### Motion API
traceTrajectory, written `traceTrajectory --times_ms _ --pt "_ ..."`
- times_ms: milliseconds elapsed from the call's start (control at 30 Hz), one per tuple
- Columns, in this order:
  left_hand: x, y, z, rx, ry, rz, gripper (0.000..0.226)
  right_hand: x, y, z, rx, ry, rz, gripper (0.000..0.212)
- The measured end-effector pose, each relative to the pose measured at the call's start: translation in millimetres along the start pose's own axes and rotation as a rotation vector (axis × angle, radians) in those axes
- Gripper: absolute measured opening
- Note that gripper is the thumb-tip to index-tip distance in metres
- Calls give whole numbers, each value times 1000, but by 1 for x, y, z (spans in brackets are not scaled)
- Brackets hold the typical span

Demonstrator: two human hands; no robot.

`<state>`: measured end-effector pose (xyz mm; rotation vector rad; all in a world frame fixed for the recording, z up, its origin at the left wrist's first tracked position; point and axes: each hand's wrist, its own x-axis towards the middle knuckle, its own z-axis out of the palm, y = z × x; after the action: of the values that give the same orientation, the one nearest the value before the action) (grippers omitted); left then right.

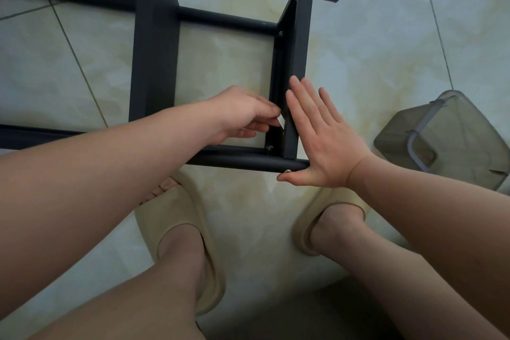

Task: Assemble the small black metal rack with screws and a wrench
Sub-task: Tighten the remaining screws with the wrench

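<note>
The black metal rack (pixel 157 44) lies on its side on the tiled floor, its round tubes and flat panels forming a frame. My right hand (pixel 323 135) lies flat with straight fingers against the outer face of the right end panel (pixel 299 63), thumb under the near tube (pixel 248 160) beside a screw head (pixel 287 171). My left hand (pixel 242 116) reaches inside the frame and pinches a small white piece (pixel 281 120) against the panel's inner face. Other screws (pixel 281 33) show at the panel's corners. No wrench is in sight.
A grey translucent plastic bin (pixel 452 138) lies tipped on the floor at the right. My feet in beige slippers (pixel 182 229) stand just below the rack. Pale floor tiles (pixel 386 50) surround everything.
</note>
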<state>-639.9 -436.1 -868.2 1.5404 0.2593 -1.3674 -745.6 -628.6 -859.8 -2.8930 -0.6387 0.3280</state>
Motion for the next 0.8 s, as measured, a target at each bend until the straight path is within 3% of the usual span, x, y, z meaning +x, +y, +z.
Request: traceTrajectory --times_ms 300,800 --pt "-1 6 4 102 33 89 6 0 1 0 0 -1 -3 125" --pt "-5 9 10 140 -39 17 13 0 0 0 6 3 -3 125"
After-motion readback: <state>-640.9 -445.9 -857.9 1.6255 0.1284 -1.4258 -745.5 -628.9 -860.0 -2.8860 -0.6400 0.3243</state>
